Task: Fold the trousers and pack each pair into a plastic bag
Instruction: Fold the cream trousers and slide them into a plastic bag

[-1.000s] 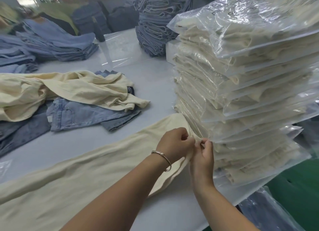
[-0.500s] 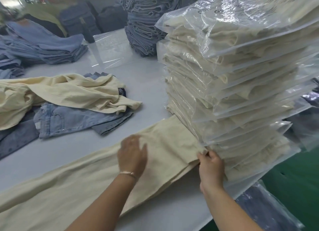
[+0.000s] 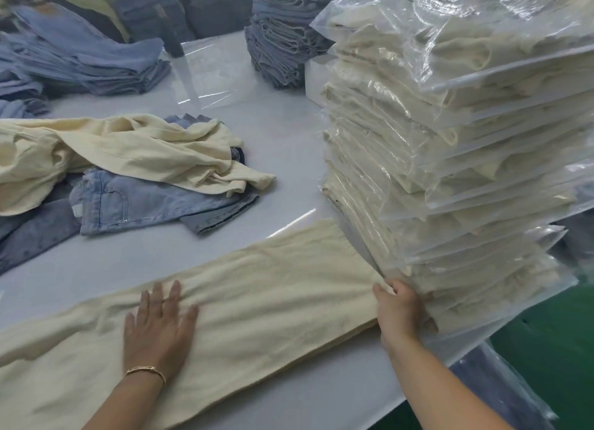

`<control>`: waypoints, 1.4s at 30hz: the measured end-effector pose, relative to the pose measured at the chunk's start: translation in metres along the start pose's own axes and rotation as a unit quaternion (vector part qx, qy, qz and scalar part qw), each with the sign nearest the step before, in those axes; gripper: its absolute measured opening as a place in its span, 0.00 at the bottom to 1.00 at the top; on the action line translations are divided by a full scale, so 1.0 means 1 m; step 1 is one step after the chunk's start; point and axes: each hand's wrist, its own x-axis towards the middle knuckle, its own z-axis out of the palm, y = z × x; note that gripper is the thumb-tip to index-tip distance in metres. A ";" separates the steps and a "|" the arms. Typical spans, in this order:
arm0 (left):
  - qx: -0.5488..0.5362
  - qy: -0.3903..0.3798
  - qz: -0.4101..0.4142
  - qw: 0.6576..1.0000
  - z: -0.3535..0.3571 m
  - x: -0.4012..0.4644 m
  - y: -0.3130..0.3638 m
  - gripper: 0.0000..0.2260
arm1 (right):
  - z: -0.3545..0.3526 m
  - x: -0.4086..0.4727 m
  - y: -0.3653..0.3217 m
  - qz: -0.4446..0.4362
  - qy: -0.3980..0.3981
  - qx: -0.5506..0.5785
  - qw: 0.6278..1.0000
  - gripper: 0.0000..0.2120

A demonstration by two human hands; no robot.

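Cream trousers (image 3: 257, 301) lie stretched across the near part of the white surface (image 3: 289, 134), and you have both hands on them. Your left hand (image 3: 159, 336) presses flat with fingers spread and released on the middle of the cloth; your right hand (image 3: 400, 310) has its fingers clenched round the hem end, right against the foot of the tall stack of bagged trousers (image 3: 450, 140).

That stack is the worry. It leans out over the right edge of the surface, the bags are slick, and your right knuckles touch its lowest bags. Tug the hem sideways or lift sharply and, I reckon, you could drag a bottom bag and start the pile sliding toward the green floor (image 3: 553, 349).

Watch the near edge too: the cloth runs close to it, so a careless fold may let a leg slip off.

Room for folding looks best to the left and far of your hands, between the cream cloth and the loose heap of cream and denim trousers (image 3: 135, 179). Empty plastic bags (image 3: 209, 73) lie far off, near the denim piles.
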 end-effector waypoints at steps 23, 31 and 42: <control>0.025 -0.095 0.290 0.952 0.015 0.016 0.263 0.33 | 0.000 -0.003 -0.020 0.063 -0.113 0.073 0.989 0.13; -0.440 -0.327 0.020 0.836 -0.074 0.022 0.242 0.25 | 0.026 -0.049 -0.085 0.044 -0.269 0.178 0.946 0.11; -0.638 -0.153 -0.030 0.754 -0.184 0.004 0.030 0.06 | 0.101 -0.206 -0.140 -0.334 -0.521 0.032 0.785 0.18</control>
